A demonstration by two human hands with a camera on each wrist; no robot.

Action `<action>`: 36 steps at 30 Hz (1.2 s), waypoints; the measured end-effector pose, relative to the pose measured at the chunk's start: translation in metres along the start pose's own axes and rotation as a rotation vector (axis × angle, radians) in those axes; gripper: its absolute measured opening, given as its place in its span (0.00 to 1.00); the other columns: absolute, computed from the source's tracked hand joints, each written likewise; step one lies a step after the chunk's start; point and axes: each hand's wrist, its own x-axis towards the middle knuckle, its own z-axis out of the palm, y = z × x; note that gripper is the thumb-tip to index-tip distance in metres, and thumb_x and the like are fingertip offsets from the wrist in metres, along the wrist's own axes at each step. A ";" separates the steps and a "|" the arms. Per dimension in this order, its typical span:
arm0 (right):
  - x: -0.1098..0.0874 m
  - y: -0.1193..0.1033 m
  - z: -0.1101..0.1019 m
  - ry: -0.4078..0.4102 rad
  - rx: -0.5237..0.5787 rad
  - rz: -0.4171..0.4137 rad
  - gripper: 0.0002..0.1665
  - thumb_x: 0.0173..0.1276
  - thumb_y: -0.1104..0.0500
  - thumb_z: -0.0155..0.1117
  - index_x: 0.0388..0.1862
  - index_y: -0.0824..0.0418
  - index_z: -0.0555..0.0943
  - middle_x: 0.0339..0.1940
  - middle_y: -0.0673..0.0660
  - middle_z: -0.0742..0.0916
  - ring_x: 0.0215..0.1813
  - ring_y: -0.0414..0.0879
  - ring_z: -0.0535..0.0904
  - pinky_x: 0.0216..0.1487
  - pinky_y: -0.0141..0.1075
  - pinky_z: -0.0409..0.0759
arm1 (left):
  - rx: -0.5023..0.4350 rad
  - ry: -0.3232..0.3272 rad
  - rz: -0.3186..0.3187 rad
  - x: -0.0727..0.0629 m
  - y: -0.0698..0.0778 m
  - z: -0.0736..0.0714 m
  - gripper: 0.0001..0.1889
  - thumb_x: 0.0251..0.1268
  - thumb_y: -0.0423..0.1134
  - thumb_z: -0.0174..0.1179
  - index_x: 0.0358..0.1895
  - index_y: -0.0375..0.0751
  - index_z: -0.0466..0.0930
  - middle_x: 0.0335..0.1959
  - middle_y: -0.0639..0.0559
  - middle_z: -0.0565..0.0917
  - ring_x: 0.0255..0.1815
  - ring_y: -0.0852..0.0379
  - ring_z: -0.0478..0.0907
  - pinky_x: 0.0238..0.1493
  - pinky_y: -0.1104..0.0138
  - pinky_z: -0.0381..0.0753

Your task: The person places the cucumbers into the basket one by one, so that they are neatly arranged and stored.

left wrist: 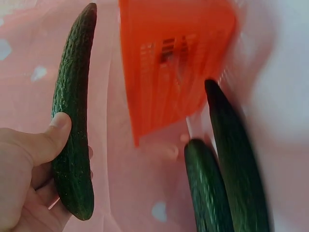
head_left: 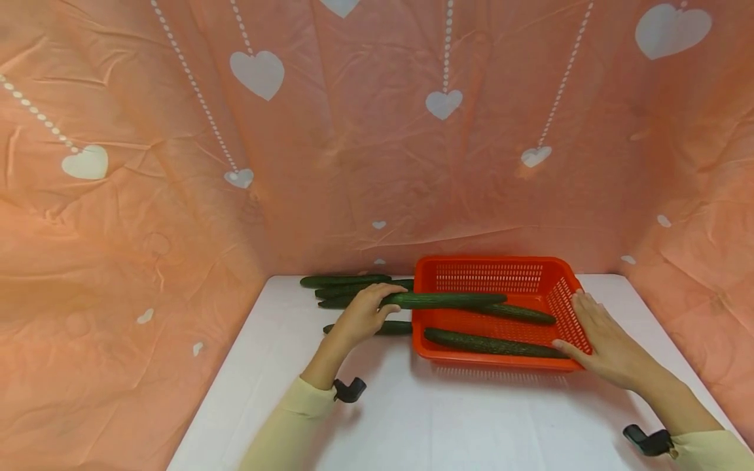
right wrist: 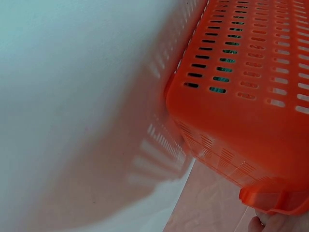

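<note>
My left hand (head_left: 368,311) grips a dark green cucumber (head_left: 444,300) near its left end, thumb on one side and fingers on the other. The cucumber's far part reaches across the left rim of the red plastic basket (head_left: 425,345). Inside the basket lie a cucumber (head_left: 495,343) along the front wall and another cucumber (head_left: 524,314), partly hidden beneath the held one. At the basket's right rim rests my right hand (head_left: 612,347), fingers extended and thumb spread toward the front corner. Only its fingertips (right wrist: 275,222) show below the rim in the right wrist view.
Left of the basket, several cucumbers lie on the white table (head_left: 283,379), among them a back cucumber (head_left: 344,280) and a front cucumber (head_left: 389,328). A pink cloth (head_left: 353,163) with white hearts stands behind and on both sides.
</note>
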 end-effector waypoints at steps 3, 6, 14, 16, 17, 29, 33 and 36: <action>0.000 -0.001 0.000 0.017 -0.005 -0.011 0.61 0.77 0.43 0.68 0.85 0.79 0.47 0.84 0.82 0.55 0.90 0.64 0.37 0.83 0.30 0.22 | 0.015 -0.028 0.019 0.009 0.006 0.009 0.20 0.75 0.34 0.68 0.67 0.37 0.83 0.64 0.44 0.86 0.67 0.43 0.81 0.71 0.50 0.80; 0.000 -0.002 0.000 0.022 -0.005 -0.016 0.61 0.77 0.43 0.68 0.85 0.79 0.48 0.84 0.82 0.55 0.90 0.63 0.37 0.83 0.30 0.22 | 0.028 -0.066 0.010 0.017 0.012 0.017 0.20 0.77 0.37 0.66 0.68 0.40 0.83 0.65 0.45 0.86 0.69 0.44 0.80 0.73 0.50 0.78; -0.002 -0.003 0.002 0.021 0.001 -0.009 0.60 0.76 0.43 0.69 0.84 0.80 0.49 0.84 0.82 0.55 0.90 0.65 0.38 0.82 0.28 0.22 | 0.007 -0.138 -0.015 0.036 0.025 0.039 0.20 0.80 0.38 0.64 0.70 0.42 0.82 0.67 0.45 0.85 0.70 0.45 0.79 0.74 0.51 0.77; -0.001 -0.003 0.003 0.020 0.003 -0.007 0.60 0.76 0.43 0.69 0.84 0.80 0.49 0.84 0.82 0.55 0.90 0.66 0.39 0.83 0.29 0.22 | 0.005 -0.152 -0.030 0.040 0.026 0.045 0.20 0.80 0.38 0.64 0.70 0.42 0.82 0.68 0.46 0.84 0.71 0.46 0.79 0.74 0.53 0.77; -0.001 -0.004 0.003 0.019 0.002 -0.004 0.60 0.76 0.43 0.69 0.84 0.80 0.49 0.84 0.82 0.56 0.89 0.67 0.40 0.83 0.29 0.22 | 0.008 -0.157 -0.032 0.042 0.026 0.049 0.20 0.80 0.38 0.64 0.70 0.41 0.82 0.68 0.46 0.84 0.71 0.47 0.78 0.74 0.54 0.77; -0.004 -0.005 0.003 0.033 0.001 -0.001 0.61 0.76 0.43 0.70 0.84 0.80 0.49 0.84 0.82 0.55 0.90 0.65 0.38 0.83 0.29 0.22 | 0.067 -0.198 -0.015 0.059 0.046 0.075 0.19 0.78 0.38 0.66 0.69 0.45 0.84 0.66 0.50 0.86 0.71 0.53 0.80 0.72 0.63 0.78; -0.004 -0.005 0.003 0.024 0.003 0.002 0.61 0.76 0.43 0.70 0.85 0.79 0.48 0.84 0.82 0.55 0.90 0.63 0.37 0.83 0.29 0.22 | 0.074 -0.205 -0.024 0.063 0.051 0.084 0.19 0.78 0.39 0.66 0.68 0.45 0.85 0.66 0.51 0.86 0.70 0.53 0.80 0.71 0.63 0.79; -0.005 -0.005 0.003 0.023 0.001 0.003 0.61 0.76 0.43 0.70 0.84 0.79 0.48 0.84 0.82 0.55 0.90 0.65 0.38 0.83 0.30 0.22 | 0.069 -0.220 -0.028 0.065 0.053 0.090 0.19 0.78 0.39 0.66 0.68 0.45 0.85 0.66 0.50 0.86 0.68 0.53 0.82 0.69 0.64 0.81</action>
